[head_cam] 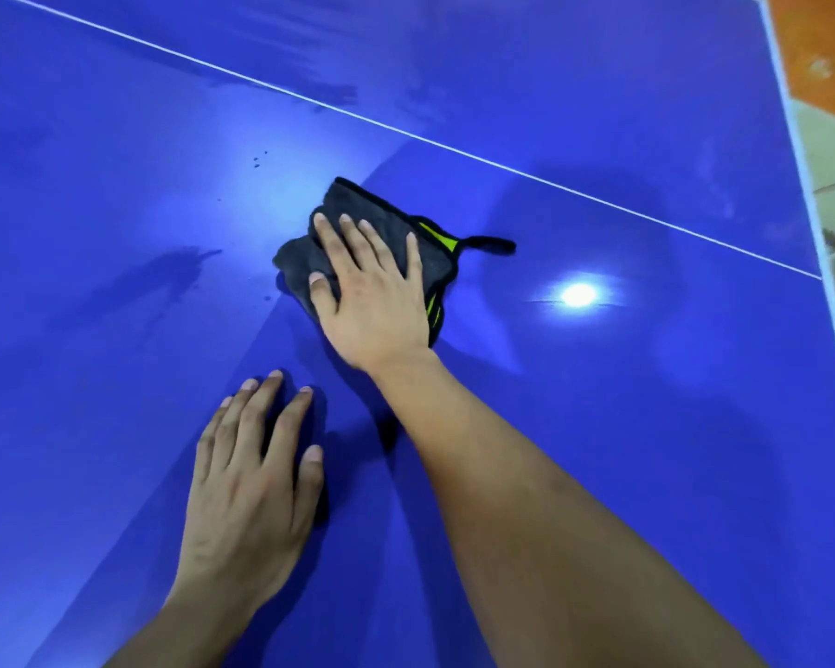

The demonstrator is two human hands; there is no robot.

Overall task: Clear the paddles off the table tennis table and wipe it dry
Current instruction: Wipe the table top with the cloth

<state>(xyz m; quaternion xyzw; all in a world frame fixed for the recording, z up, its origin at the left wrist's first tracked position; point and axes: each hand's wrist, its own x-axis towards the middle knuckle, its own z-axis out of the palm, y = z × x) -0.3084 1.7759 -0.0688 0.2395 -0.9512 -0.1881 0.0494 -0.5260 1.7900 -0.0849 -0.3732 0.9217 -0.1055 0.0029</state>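
A blue table tennis table (598,426) fills the view. A folded dark grey cloth (357,204) with black trim and yellow-green stripes lies near its middle. My right hand (372,291) presses flat on the cloth with straight, spread fingers. My left hand (251,479) rests palm down on the bare table, nearer to me and left of the right forearm. Wet smears and a few droplets (260,159) show left of and beyond the cloth. No paddle is in view.
A white centre line (454,148) runs diagonally across the table. The table's white-edged end (801,156) is at the right, with an orange and pale floor (825,50) beyond it. A lamp's glare (579,295) reflects right of the cloth.
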